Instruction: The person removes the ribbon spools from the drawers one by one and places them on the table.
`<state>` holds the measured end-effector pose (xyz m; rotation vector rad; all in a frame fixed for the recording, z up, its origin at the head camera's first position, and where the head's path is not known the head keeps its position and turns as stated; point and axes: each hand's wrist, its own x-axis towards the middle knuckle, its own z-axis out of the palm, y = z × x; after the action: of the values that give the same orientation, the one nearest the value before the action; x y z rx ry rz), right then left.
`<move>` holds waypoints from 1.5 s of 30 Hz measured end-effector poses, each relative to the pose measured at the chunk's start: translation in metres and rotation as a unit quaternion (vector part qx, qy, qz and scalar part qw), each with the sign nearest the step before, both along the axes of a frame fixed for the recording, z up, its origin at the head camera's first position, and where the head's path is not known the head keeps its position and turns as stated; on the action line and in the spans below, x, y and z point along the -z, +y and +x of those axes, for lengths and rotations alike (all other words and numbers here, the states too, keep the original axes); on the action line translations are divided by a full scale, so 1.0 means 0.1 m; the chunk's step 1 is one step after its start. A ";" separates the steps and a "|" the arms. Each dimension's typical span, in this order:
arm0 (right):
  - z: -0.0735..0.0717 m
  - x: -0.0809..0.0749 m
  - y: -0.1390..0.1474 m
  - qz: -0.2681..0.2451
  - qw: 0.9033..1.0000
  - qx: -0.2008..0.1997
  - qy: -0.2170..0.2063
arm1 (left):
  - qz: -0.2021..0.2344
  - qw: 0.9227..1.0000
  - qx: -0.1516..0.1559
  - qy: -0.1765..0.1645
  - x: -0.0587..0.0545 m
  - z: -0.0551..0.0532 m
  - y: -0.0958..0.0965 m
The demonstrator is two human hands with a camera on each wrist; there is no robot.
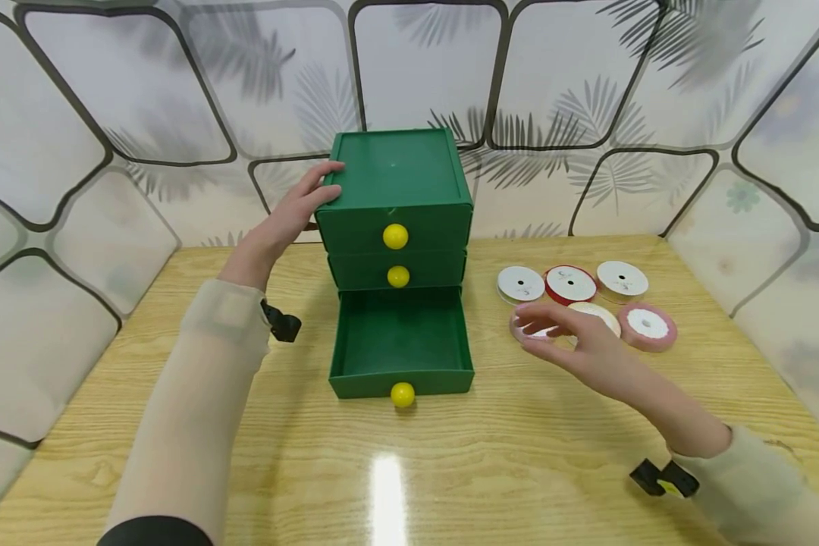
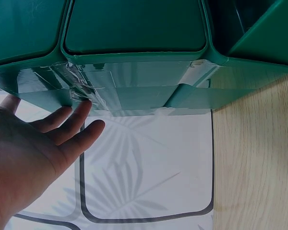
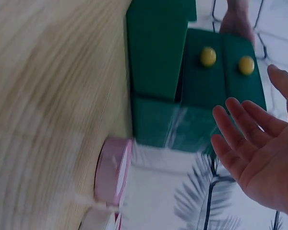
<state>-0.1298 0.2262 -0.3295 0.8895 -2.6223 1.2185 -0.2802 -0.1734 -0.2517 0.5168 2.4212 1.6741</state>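
A green cabinet (image 1: pixel 396 171) of three stacked drawers with yellow knobs stands at the back of the table. Its bottom drawer (image 1: pixel 403 337) is pulled out, and nothing lies inside. My left hand (image 1: pixel 290 216) rests with its fingers on the cabinet's top left edge; the left wrist view shows those fingers (image 2: pixel 79 132) extended along the taped side. Over the ribbon spools my right hand (image 1: pixel 594 353) hovers, fingers loosely bent and holding nothing. Beneath it, a pink spool (image 1: pixel 519 324) and a cream spool (image 1: pixel 604 315) are partly hidden.
Behind them sit a white spool (image 1: pixel 521 283), a red-edged spool (image 1: pixel 570 283) and another white-faced spool (image 1: pixel 622 280). A dusty-pink spool (image 1: pixel 648 327) lies at the right. Patterned panels (image 1: pixel 423 68) enclose the wooden table (image 1: pixel 300 470) at the back and sides.
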 end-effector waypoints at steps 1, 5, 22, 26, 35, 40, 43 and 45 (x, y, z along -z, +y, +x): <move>0.02 0.00 -0.05 -0.007 1.000 -0.009 -0.007 | -0.001 1.000 -0.001 0.000 0.00 0.00 0.00; 0.10 0.02 -0.22 -0.014 0.999 -0.026 -0.045 | -0.001 1.000 -0.001 0.000 0.00 -0.01 0.00; 0.32 0.36 -0.80 -0.016 0.971 -0.117 -0.208 | -0.009 1.000 -0.010 0.004 0.01 -0.03 0.00; 0.30 0.44 -0.87 -0.007 0.968 -0.118 -0.222 | -0.014 1.000 -0.011 0.004 0.01 -0.02 0.00; 0.23 0.52 -1.00 -0.005 0.950 -0.095 -0.296 | -0.015 1.000 -0.012 0.005 0.01 -0.02 -0.01; 0.20 0.57 -1.08 -0.010 0.942 -0.093 -0.322 | -0.015 1.000 -0.011 0.007 0.01 -0.02 -0.01; 0.20 0.60 -1.13 -0.012 0.939 -0.091 -0.331 | -0.012 1.000 -0.009 0.006 0.02 -0.02 -0.01; 0.21 0.61 -1.16 -0.015 0.938 -0.089 -0.336 | -0.007 1.000 -0.008 0.006 0.02 -0.02 -0.01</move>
<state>-0.1093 0.1102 -0.3906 0.8260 -3.0527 1.8877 -0.2823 -0.1746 -0.2536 0.5085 2.4501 1.6625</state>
